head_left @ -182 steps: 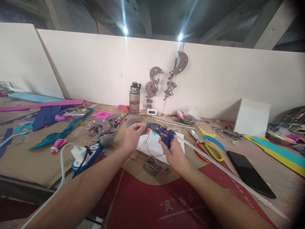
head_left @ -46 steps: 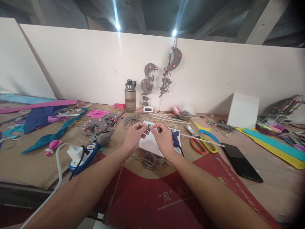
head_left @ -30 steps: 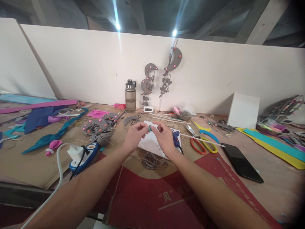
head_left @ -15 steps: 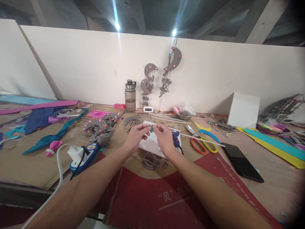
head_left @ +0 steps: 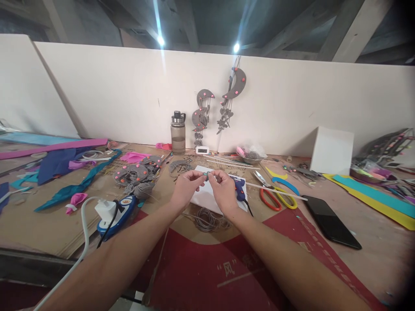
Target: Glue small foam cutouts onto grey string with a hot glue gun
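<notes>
Fingers of the left hand (head_left: 186,186) and fingers of the right hand (head_left: 225,190) are closed in the head view, and a small green piece (head_left: 205,175) is pinched by both at their tips. Under them, a white sheet (head_left: 205,200) is partly covered by the hands. On the near side of the fingers, a coil of grey cord (head_left: 205,220) is laid on red and brown cardboard (head_left: 194,268). Just to the right of the right hand's fingers, a blue glue gun (head_left: 240,189) is seen lying at the sheet's edge; its clear glue stick (head_left: 277,189) is stretched across scissors (head_left: 260,178) with one red and one yellow handle, as far as a black phone (head_left: 332,223). Well to the left of the fingers, grey crescent pieces (head_left: 138,172) are dotted with pink and orange, and a white plug (head_left: 106,209) is seated in a blue and white power strip (head_left: 121,214). Beyond the fingers, a small white clock (head_left: 202,150) and a bottle (head_left: 178,139) are placed on the table (head_left: 379,244) near a white panel (head_left: 123,95), before which grey moon-shaped hangings (head_left: 239,84) are suspended. To the right of the clock, a bowl (head_left: 253,160) is filled with pink and grey bits.
</notes>
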Available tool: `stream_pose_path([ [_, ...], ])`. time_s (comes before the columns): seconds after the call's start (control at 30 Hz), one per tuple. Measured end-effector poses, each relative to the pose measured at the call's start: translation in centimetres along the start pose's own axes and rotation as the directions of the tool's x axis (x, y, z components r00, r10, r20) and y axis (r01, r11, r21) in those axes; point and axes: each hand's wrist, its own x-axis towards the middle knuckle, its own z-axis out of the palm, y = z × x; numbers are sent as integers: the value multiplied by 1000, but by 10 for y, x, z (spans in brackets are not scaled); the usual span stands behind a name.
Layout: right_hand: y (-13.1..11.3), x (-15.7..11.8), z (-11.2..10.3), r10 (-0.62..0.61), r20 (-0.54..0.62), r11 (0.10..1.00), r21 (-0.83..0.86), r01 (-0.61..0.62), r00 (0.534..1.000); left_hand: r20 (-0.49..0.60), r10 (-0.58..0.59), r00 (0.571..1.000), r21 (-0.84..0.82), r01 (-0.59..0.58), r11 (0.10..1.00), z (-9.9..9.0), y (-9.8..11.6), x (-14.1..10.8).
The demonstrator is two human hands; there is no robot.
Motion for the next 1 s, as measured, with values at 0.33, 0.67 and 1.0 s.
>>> stream_pose_path([
  [0.33, -2, -3, -1, -15, -6, 1000, -12, 15, 1000, 61, -28, 998, -97, 34, 995, 2, 7, -4],
  [0.67, 1, -4, 1, -1, 23, 1000, 31, 0, 1000, 50, -11, 999, -27, 13, 1000, -2, 5, 0],
  [1.0, 1, -7, 1, -30, 52, 1000, 1, 30, 998, 14, 46, 999, 98, -47, 994, -4, 5, 1],
])
